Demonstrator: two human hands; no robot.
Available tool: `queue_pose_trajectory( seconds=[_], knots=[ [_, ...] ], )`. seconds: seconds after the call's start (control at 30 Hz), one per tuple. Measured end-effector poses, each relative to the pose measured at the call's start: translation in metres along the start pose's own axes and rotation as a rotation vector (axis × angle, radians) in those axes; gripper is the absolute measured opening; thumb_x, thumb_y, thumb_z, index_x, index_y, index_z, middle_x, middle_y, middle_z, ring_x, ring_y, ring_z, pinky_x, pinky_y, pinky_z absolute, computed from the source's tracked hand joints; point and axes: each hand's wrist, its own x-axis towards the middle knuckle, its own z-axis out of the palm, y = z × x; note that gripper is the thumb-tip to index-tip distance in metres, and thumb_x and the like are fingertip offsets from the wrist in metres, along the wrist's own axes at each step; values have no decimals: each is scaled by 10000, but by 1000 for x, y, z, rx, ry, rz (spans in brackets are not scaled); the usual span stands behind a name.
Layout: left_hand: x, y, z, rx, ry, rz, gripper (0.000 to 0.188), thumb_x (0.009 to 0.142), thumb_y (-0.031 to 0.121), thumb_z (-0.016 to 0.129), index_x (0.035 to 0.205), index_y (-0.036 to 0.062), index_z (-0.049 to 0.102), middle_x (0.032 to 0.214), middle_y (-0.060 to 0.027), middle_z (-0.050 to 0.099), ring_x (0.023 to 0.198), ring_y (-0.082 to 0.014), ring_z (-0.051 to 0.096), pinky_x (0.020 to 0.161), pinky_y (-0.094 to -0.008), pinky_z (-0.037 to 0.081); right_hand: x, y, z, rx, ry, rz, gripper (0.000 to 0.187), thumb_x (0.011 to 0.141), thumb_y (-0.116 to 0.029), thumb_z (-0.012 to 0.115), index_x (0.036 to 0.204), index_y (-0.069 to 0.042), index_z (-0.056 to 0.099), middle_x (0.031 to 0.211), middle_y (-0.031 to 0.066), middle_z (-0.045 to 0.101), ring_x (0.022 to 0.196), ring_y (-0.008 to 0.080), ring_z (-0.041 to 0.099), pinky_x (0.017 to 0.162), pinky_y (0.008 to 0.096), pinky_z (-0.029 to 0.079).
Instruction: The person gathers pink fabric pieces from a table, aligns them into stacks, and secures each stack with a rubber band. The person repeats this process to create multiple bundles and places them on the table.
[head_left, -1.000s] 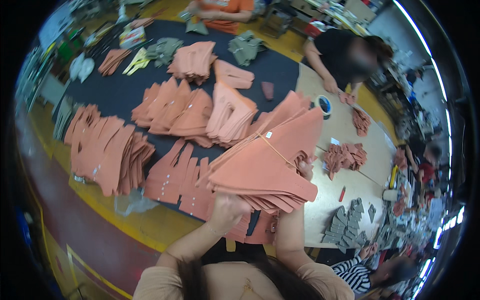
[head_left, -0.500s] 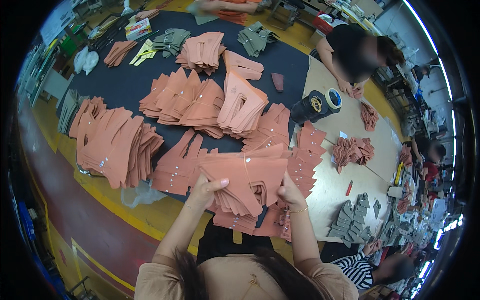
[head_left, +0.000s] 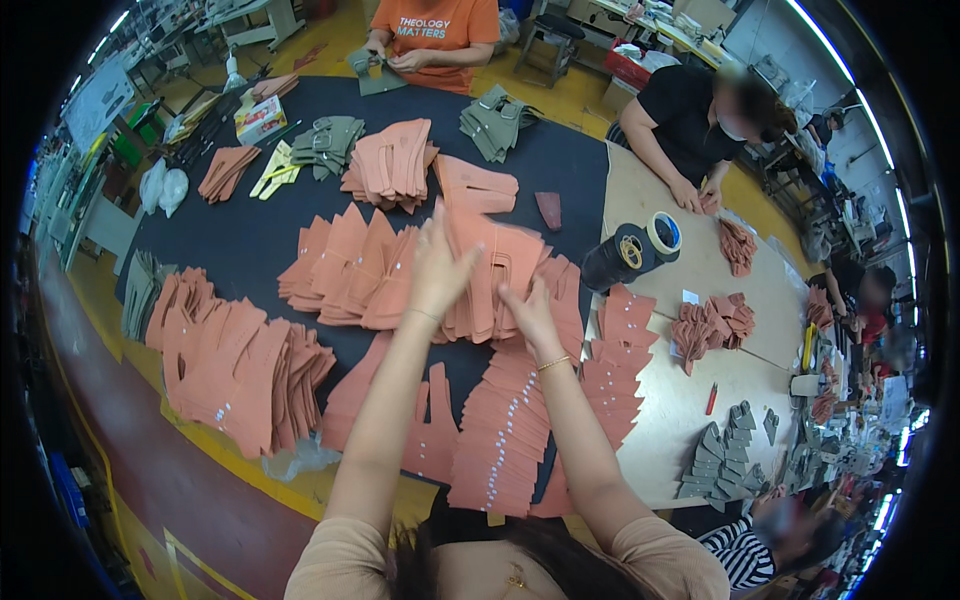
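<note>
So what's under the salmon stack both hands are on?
The salmon stack lies on the dark table mat, overlapping neighbouring fanned salmon pieces. The left hand and right hand cover its middle.

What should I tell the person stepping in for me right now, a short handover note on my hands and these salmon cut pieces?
Left hand: raised over the middle stack of salmon pieces, fingers spread, nothing clearly held.
Right hand: resting on the near edge of that same stack; grip unclear.
Laid out: fanned rows of pieces near the body, a big pile to the left, more stacks across the dark table.
Left: the middle stack is in hand, not spread out. Tape rolls sit to the right.
</note>
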Motion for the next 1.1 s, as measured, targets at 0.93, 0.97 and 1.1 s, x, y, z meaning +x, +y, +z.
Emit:
queue_pose_trajectory(
  seconds=[0.93,0.97,1.1],
  knots=[
    [-23,-23,62,468,-76,31,768,831,469,653,1486,237,325,1506,-355,80,1415,-477,97,1078,-622,183,301,86,70,-1288,-400,-1101,482,842,-116,550,1319,-104,480,1247,197,556,994,370,640,684,425,582],
    [-23,-23,62,471,-71,34,766,831,470,653,1484,236,328,1506,-355,79,1415,-478,98,1078,-623,183,303,83,68,-1176,-427,-1044,470,842,-113,555,1307,-106,495,1224,190,577,984,363,643,716,430,570],
    [-20,-20,60,466,-78,6,754,833,479,643,1479,237,337,1511,-344,92,1416,-469,111,1080,-622,190,310,56,56,-832,-434,-746,409,869,-124,564,1278,-130,546,1129,172,646,987,363,627,855,444,501]
  ],
)
